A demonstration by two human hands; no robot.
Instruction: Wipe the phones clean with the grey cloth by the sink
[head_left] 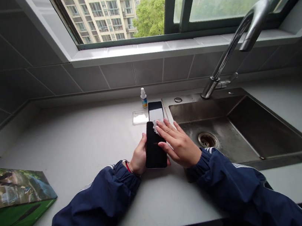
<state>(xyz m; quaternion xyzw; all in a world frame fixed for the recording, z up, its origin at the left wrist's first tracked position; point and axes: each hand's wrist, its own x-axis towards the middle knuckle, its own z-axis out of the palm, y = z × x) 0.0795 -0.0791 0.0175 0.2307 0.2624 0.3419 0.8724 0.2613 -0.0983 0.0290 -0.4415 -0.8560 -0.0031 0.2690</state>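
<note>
A black smartphone (154,151) is held over the counter, screen up, by my left hand (140,154), whose thumb lies along its left edge. Against the upper right of that screen my right hand (178,142) presses a crumpled white wipe (155,126) under its fingers. Just beyond lies a second dark phone (155,106), partly covered by my right fingers and the held phone; its screen shows a pale reflection. To its left is a clear phone case (139,117). Behind these stands a small white spray bottle (143,98) with a blue and yellow label.
On the right, a steel sink (281,162) is set into the white counter (88,144), with a chrome faucet (227,55) rising behind it. A green printed box or bag (21,209) sits at the left. A window sill (142,50) runs along the back.
</note>
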